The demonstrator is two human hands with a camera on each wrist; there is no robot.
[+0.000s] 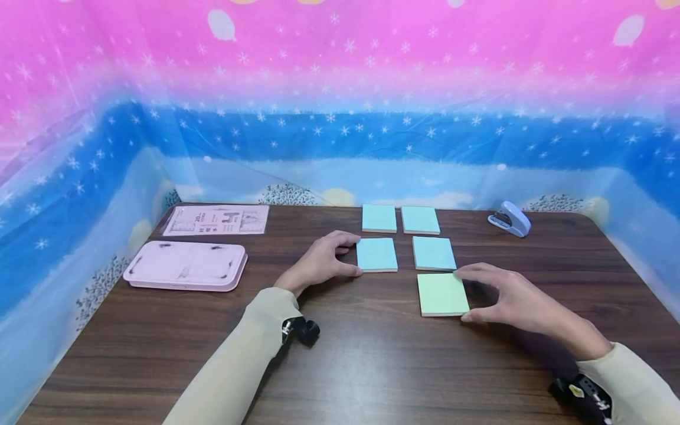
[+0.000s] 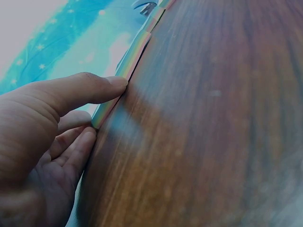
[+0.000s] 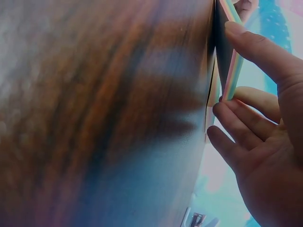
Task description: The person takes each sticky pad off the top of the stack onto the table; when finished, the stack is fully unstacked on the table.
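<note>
My left hand holds a light blue sticky note pad at its left side, thumb at the near corner and fingers at the far one. In the left wrist view, the thumb lies along the layered coloured edge of this pad, low on the table. My right hand grips a pale green sticky note pad by its right side between thumb and fingers. The right wrist view shows that pad from the side, its dark underside visible and lifted off the tabletop. Another blue pad lies just beyond the green one.
Two more blue pads sit side by side farther back. A small lavender stapler stands at the back right. On the left are a pink case and a printed pink sheet. Patterned cloth hangs around the wooden table.
</note>
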